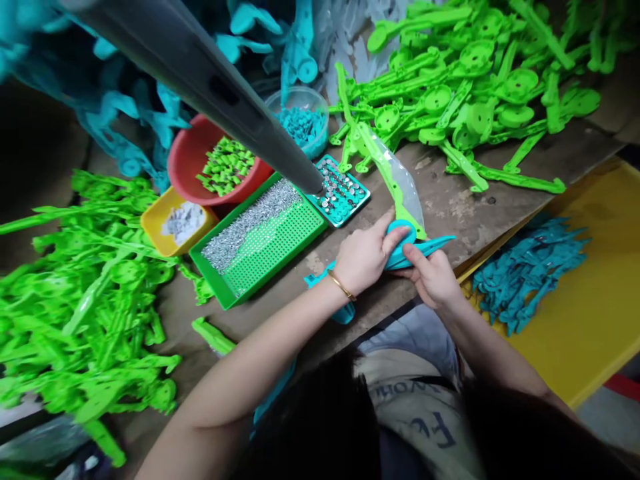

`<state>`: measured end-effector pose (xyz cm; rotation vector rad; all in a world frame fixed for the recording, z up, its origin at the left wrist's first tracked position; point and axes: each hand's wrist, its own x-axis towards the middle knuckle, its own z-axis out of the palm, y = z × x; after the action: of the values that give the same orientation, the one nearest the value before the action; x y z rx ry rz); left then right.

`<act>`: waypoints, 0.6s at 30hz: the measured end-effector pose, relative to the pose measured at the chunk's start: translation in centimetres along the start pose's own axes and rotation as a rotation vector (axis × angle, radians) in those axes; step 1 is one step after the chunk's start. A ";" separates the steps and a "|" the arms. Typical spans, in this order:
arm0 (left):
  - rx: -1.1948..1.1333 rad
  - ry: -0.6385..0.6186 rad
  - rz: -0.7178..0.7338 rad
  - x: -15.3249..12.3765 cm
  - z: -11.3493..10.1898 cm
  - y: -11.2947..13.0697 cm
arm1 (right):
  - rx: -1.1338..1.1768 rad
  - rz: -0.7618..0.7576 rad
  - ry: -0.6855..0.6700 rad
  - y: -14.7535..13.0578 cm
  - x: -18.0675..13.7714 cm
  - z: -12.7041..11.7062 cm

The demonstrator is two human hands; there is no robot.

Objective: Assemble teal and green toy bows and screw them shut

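Here, a blue plastic item [397, 257] is grasped by the left hand [363, 260] and right hand [435, 277], right of the green basket [283, 237]; beyond the basket, a red bowl [183, 160] is placed.

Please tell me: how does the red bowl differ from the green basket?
Shape: the red bowl is round, while the green basket is rectangular.
Contents: the bowl holds small green pieces, the basket small silvery pieces.
Surface: the basket is perforated; the bowl's visible wall looks solid.
Both are open-topped.
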<state>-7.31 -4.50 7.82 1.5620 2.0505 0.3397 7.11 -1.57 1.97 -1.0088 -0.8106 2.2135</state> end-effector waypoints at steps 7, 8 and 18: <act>0.260 -0.076 -0.146 -2.5 -1.2 -2.8 | 0.010 0.045 0.032 -1.5 0.4 -0.3; 0.272 -0.076 -0.150 -2.6 -0.9 -3.2 | 0.012 0.047 0.029 -1.6 0.4 -0.3; -0.007 0.134 -0.058 -4.8 -1.6 -4.8 | 0.023 0.030 0.069 -2.1 0.9 -1.1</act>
<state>-11.21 -10.27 7.92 1.5083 2.1891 0.4400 8.00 0.78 2.49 -1.0869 -0.7417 2.1952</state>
